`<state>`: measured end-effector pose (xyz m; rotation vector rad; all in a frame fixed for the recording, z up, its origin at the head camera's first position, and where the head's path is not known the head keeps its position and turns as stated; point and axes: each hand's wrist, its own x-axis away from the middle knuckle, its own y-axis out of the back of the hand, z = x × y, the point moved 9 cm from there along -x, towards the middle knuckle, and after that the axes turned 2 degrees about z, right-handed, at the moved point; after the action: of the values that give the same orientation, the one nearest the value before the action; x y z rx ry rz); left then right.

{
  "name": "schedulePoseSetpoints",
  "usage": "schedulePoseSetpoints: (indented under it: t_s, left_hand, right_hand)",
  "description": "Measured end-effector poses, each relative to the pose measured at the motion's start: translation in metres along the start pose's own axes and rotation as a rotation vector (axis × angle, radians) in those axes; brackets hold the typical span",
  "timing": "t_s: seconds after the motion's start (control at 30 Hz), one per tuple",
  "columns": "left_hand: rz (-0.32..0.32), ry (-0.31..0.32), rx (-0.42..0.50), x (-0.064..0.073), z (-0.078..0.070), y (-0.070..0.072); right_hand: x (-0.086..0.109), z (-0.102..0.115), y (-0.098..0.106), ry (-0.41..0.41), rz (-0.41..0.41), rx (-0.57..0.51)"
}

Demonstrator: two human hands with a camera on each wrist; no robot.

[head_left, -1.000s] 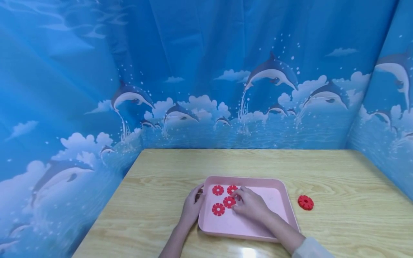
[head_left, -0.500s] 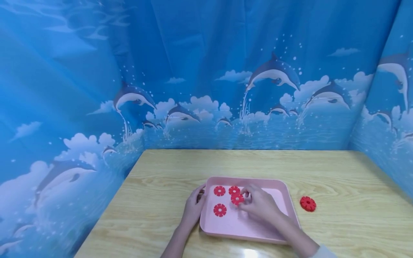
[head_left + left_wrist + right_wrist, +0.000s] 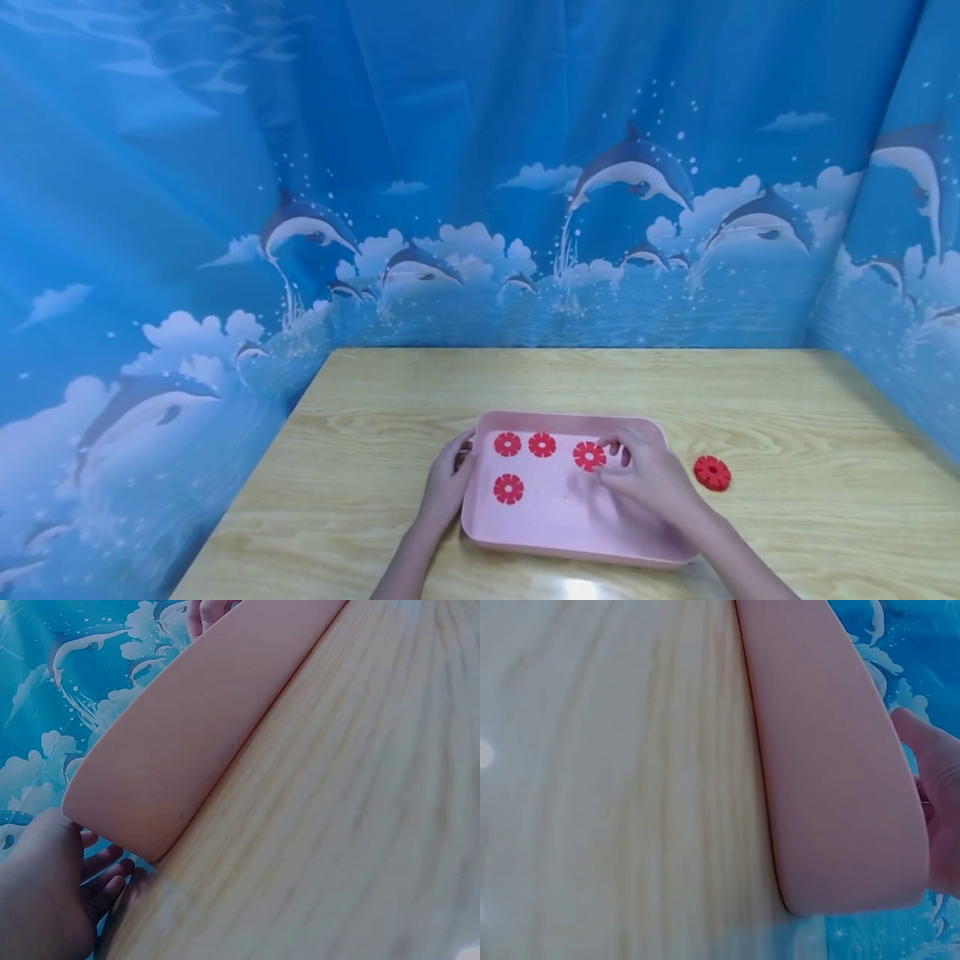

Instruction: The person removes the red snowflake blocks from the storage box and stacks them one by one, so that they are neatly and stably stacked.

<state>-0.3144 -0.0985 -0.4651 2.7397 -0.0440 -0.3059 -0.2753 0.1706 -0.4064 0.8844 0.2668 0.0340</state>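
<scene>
In the head view, a pink tray (image 3: 555, 529) lies on the table with red notched plastic discs in it. My right hand (image 3: 648, 479) is over the tray's right part, pinching one red snowflake disc (image 3: 588, 456) at its right edge between thumb and fingers. Three others lie flat on the left side: a disc (image 3: 507, 444) at the back left, a second disc (image 3: 542, 445) beside it, and a third disc (image 3: 508, 489) nearer the front. My left hand (image 3: 447, 479) rests against the tray's left wall, its fingers loosely bent, also visible in the left wrist view.
To the right of the tray, a red disc (image 3: 712, 473) that looks thicker, perhaps a small stack, sits on the wooden table (image 3: 810, 433). A blue curtain (image 3: 480, 167) printed with dolphins stands behind the table and along its sides.
My right hand has drawn the pinched disc rightward, away from the three left-side discs. The left hand stays at the tray's left wall.
</scene>
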Motion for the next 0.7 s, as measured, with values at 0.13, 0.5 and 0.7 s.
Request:
schedulePoseSetpoints:
  t_s: [0.13,0.5,0.7]
  left_hand:
    - [0.0,-0.004,0.0,0.0,0.0,0.0]
    - [0.0,0.004,-0.002,0.001,-0.002,0.0]
    - [0.0,-0.013,-0.002,0.0,-0.002,0.0]
  right_hand:
    - [0.004,-0.003,0.016,-0.013,-0.043,0.028]
    - [0.018,-0.015,0.058,0.037,-0.158,0.068]
    - [0.026,-0.027,0.076,0.036,-0.196,0.08]
